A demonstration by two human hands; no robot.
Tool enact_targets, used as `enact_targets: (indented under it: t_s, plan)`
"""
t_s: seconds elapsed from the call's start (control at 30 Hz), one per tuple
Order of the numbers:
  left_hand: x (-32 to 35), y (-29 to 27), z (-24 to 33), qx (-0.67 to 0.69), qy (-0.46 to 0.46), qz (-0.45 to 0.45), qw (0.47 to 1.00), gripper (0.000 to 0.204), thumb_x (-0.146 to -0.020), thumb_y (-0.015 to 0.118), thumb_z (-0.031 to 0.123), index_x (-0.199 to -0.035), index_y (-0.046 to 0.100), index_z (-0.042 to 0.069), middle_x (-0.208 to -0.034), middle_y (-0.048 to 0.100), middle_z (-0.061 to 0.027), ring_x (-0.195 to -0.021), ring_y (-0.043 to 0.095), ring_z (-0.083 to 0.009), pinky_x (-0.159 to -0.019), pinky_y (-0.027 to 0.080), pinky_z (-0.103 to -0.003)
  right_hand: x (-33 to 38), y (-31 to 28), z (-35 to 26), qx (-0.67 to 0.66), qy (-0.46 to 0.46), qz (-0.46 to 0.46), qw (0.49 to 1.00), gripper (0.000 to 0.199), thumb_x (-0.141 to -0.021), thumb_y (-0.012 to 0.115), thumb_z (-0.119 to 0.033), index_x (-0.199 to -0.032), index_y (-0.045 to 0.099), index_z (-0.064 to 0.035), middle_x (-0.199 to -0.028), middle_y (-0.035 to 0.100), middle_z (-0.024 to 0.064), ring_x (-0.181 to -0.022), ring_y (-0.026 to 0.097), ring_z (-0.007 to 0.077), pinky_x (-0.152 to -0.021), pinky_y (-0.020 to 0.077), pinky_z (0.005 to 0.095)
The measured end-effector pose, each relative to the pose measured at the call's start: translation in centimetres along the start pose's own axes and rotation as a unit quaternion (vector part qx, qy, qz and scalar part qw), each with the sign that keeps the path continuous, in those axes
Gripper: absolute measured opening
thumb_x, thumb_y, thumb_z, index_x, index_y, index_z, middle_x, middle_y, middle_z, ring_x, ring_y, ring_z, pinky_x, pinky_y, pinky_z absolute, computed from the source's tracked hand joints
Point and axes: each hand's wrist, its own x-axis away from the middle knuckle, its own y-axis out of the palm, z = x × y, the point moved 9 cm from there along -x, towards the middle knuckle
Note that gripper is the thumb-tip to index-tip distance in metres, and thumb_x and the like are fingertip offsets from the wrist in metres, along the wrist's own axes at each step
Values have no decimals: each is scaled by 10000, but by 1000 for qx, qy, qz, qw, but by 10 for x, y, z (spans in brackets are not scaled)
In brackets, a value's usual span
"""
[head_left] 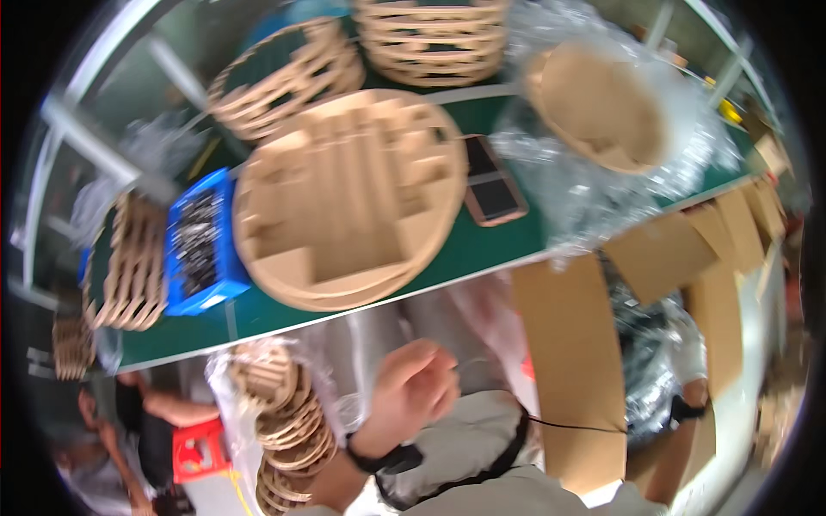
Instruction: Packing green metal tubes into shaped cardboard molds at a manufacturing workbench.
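Note:
My left hand (416,387) is held above my lap, fingers curled in, with nothing visible in them. My right hand (687,348), in a white glove, reaches down into an open cardboard box (572,378) on the right. It is at the clear plastic bags (645,370) inside the box; its fingers cannot be made out. On the green table (508,245) in front of me lie stacked round tan trays (353,198) with moulded compartments.
A blue bin (225,258) of small dark parts stands left of the trays, a phone (494,182) right of them. Slatted tan stacks (430,43) stand behind. Plastic film (559,198) surrounds an oval tan piece (594,103). Bagged round pieces (292,430) and a red stool (200,449) are lower left.

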Motion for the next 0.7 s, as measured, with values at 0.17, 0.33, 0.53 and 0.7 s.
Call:
enact_targets:
  t_s: [0.17,0.33,0.53,0.7]
  plan:
    - [-2,-106,-29,128,24,85,988,254,-983,501,260,-950,632,44,-632,525,-21,-511,475,-171,-464,360,-328,-3,16,-6,28,1,1,1000,219,-849,610,-12,-1067,638,-12,-1066,643,156,-1031,603,322,-914,475,400]
    - [25,-179,-35,-255,79,324,908,161,-958,555,181,-885,626,56,-629,543,-29,-496,496,-171,-457,374,-307,6,16,42,-35,14,23,999,214,-857,611,-30,-1069,635,-15,-1071,635,143,-1040,595,300,-922,470,392]
    - [18,-103,-15,-835,321,77,439,191,-868,648,120,-716,549,60,-645,575,-71,-536,563,-232,-506,466,-378,2,25,38,-141,71,64,985,208,-869,612,-57,-1073,630,-20,-1079,622,125,-1054,582,267,-934,461,381]
    - [17,-99,-14,-804,292,63,514,215,-880,636,128,-709,536,43,-642,576,-65,-552,575,-213,-504,452,-350,33,21,87,-220,114,108,963,204,-879,612,-79,-1076,626,-24,-1085,612,109,-1065,572,240,-944,454,371]
